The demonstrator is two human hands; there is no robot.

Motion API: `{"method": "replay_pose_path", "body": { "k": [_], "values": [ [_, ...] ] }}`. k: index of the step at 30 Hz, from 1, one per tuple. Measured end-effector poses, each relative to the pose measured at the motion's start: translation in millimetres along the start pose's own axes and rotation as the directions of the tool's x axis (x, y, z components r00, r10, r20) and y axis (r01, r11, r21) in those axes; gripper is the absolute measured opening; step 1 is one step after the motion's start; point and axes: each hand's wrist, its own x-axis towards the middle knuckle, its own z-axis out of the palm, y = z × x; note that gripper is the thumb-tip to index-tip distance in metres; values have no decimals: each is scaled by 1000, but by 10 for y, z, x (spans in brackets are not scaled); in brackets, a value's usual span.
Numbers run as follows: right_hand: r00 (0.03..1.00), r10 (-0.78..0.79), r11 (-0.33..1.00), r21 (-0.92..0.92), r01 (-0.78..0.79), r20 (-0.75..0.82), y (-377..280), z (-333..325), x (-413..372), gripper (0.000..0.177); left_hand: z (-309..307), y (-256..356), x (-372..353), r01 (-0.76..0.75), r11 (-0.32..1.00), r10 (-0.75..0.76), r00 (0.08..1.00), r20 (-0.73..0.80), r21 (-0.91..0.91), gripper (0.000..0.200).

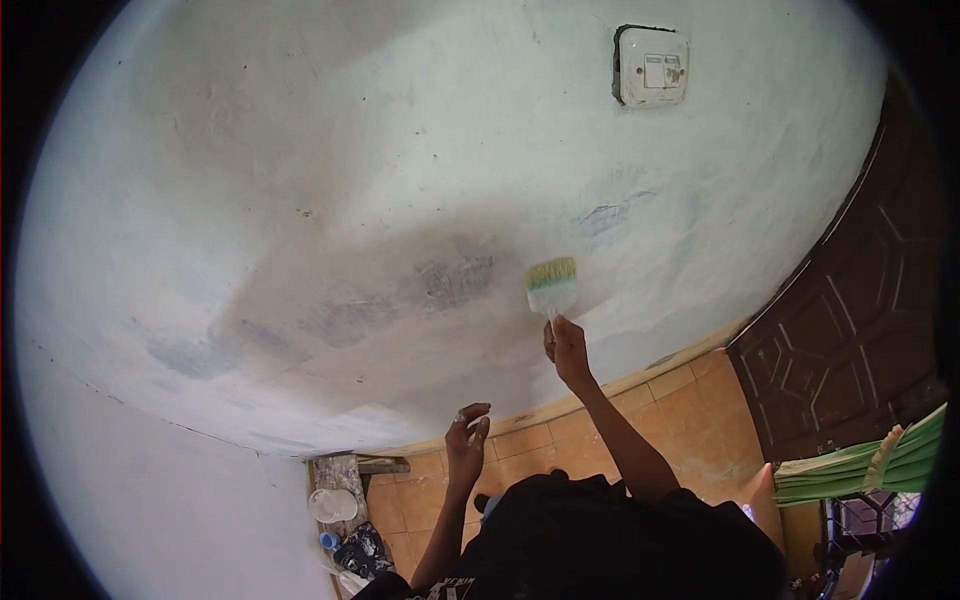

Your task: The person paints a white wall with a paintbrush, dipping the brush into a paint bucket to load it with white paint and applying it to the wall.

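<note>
My right hand (567, 352) is closed around the handle of a wide paintbrush (552, 287). The brush has a pale white body and yellowish bristles with a green band, and its bristles point up close against the wall (420, 160). Grey, worn patches mark the wall's pale surface to the left of the brush. Lower and further left, my left hand (468, 440) is raised near the wall's foot, its fingers loosely bent with thumb and fingertips apart and nothing between them. Whitish smears show on its fingertips.
A white light switch (655, 68) sits in the wall at the upper right. At lower left a low bench (345, 470) bears a whitish tub (333, 506). Orange tiles (600, 430) cover the floor. A dark panelled door (840, 310) and green curtain (870, 465) stand at right.
</note>
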Motion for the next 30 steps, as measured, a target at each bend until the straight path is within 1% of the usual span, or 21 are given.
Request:
{"method": "replay_pose_path", "body": {
  "k": [2, 5, 6, 8, 9, 11, 12, 13, 14, 15, 17, 19, 20, 21, 22, 23, 25, 26, 27, 29, 30],
  "values": [
    [1000, -15, 1000, 12, 15, -11, 420, -135, -76, 49, 38, 85, 14, -14, 1000, 14, 1000, -22, -7, 20],
    [983, 180, 979, -83, -184, -47, 1089, -427, -602, 54, 56, 47, 9, -20, 999, 19, 999, -30, -28, 20],
    [969, 234, 962, -128, -243, -80, 1086, -442, -746, 56, 55, 38, -44, -26, 1000, 25, 999, -28, -14, 21],
    [977, 209, 975, -72, -211, -43, 1043, -523, -780, 57, 53, 42, -21, -58, 998, 59, 998, -23, 16, 21],
    [980, 196, 980, -40, -197, -27, 882, -511, -802, 57, 47, 45, 6, -63, 998, 63, 998, -24, 23, 21],
    [978, 209, 978, 6, -209, -27, 320, -425, -517, 57, 41, 18, -69, -40, 999, 41, 999, -19, 37, 22],
    [994, 110, 992, -55, -111, -13, 148, -442, -354, 56, 76, -9, -106, -23, 999, 24, 1000, -4, 23, 21],
    [999, -28, 989, -144, 30, 16, 51, -443, -201, 55, 83, -54, -97, -10, 1000, 10, 1000, 12, 5, 21],
    [987, -158, 960, -229, 163, 42, -9, -456, -30, 54, 102, -76, -83, 1, 1000, -1, 1000, 27, -12, 21],
    [973, -227, 930, -283, 232, 54, 2, -473, 97, 53, 140, -18, -79, -15, 1000, 14, 999, 41, 7, 21],
    [991, -123, 982, -136, 128, 50, -4, -450, 117, 54, 179, 135, -96, -51, 998, 48, 997, 64, 47, 21],
    [957, -284, 872, -398, 286, 64, 950, -754, 97, 58, 218, 162, -107, -62, 998, 61, 997, 37, 17, 20],
    [999, -39, 956, -292, 36, -6, 999, -736, -157, 59, 224, 163, -104, -69, 998, 69, 997, 19, -2, 20],
    [975, 209, 962, -165, -219, -75, 1049, -718, -413, 61, 218, 148, -112, -72, 997, 72, 997, 9, -5, 20],
    [941, 332, 934, -118, -338, -67, 1214, -767, -615, 62, 219, 124, -126, -73, 997, 73, 997, 0, -7, 19],
    [930, 360, 926, -96, -366, -81, 1385, -809, -728, 62, 197, 97, -158, -69, 998, 69, 998, -4, -8, 19],
    [906, 407, 909, -50, -415, -114, 1365, -810, -844, 62, 145, 54, -226, -41, 999, 41, 999, 12, 8, 19],
    [932, 339, 933, -81, -350, -129, 1156, -718, -773, 60, 131, 42, -230, -29, 999, 28, 999, 20, 16, 19],
    [990, 86, 969, -221, -109, -109, 1157, -712, -575, 59, 106, 12, -240, -19, 1000, 19, 999, 28, 8, 19],
    [987, 102, 990, -87, -113, -121, 494, -494, -315, 57, 75, -62, -275, 3, 1000, -2, 999, 45, -9, 20],
    [988, 88, 993, -72, -98, -127, 289, -445, -177, 57, 82, -59, -283, 3, 1000, -3, 998, 55, -3, 20]
  ]
}}
